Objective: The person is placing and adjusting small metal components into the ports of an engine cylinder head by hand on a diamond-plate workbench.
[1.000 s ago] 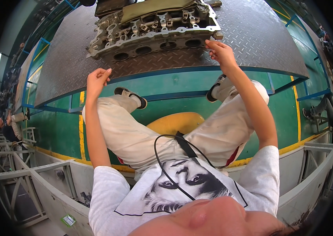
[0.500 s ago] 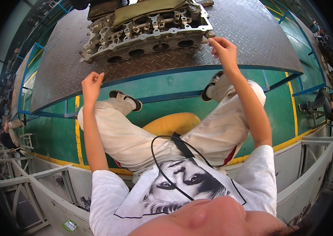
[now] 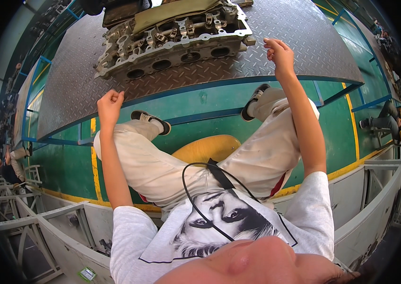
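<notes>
A grey metal cylinder head (image 3: pixel 174 40) with several round ports lies on a checker-plate table (image 3: pixel 281 28). My right hand (image 3: pixel 280 53) hovers over the plate just right of the head's near right corner, fingers loosely bent, holding nothing and not touching it. My left hand (image 3: pixel 110 105) is a closed fist below the table's front edge, in front of the head's left end, with nothing visible in it. Both arms reach up from my white T-shirt.
I sit on a yellow round stool (image 3: pixel 205 146) with my legs in white trousers and dark shoes under the blue-framed table. The floor (image 3: pixel 68 165) is green with yellow lines. Other people sit at the far left (image 3: pixel 10 161) and far right (image 3: pixel 389 113). Grey metal frames (image 3: pixel 375 189) stand behind me.
My right hand has come off the cylinder head's near right corner and now sits a little to its right. My left fist has sunk below the table edge.
</notes>
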`<state>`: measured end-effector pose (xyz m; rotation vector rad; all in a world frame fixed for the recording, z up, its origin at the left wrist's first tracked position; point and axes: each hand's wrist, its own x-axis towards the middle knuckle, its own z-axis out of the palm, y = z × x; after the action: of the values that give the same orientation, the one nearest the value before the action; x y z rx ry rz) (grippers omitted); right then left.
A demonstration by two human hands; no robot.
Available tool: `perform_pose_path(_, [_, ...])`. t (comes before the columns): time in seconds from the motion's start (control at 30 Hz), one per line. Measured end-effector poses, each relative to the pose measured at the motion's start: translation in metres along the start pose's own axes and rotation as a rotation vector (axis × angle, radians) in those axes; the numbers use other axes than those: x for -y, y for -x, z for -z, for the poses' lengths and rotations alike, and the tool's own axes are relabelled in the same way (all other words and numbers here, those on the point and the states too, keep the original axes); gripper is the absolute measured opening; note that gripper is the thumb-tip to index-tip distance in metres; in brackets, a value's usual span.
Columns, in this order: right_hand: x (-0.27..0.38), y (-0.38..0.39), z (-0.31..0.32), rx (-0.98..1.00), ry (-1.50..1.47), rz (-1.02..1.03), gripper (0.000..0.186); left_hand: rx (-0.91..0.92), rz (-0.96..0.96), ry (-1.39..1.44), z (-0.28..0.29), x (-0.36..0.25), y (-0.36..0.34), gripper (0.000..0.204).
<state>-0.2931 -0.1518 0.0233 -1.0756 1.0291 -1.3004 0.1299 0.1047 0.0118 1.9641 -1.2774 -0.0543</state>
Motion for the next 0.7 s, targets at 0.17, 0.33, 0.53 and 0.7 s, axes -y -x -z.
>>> perform_pose_path(0.17, [-0.004,0.0,0.007,-0.015,0.012,-0.074,0.012,0.038,0.012,-0.023,0.001,0.004,0.001,0.027])
perform_pose_path(0.33, [-0.011,-0.004,0.016,-0.024,-0.004,-0.116,0.011,0.023,0.0,-0.042,0.001,0.006,0.001,0.026])
perform_pose_path(0.53, [-0.013,-0.004,0.021,-0.065,0.002,-0.105,0.011,0.026,0.011,-0.036,0.002,0.004,0.001,0.027])
perform_pose_path(0.7, [-0.013,-0.005,0.022,-0.055,-0.009,-0.096,0.013,0.019,0.015,-0.033,0.002,-0.002,0.001,0.027])
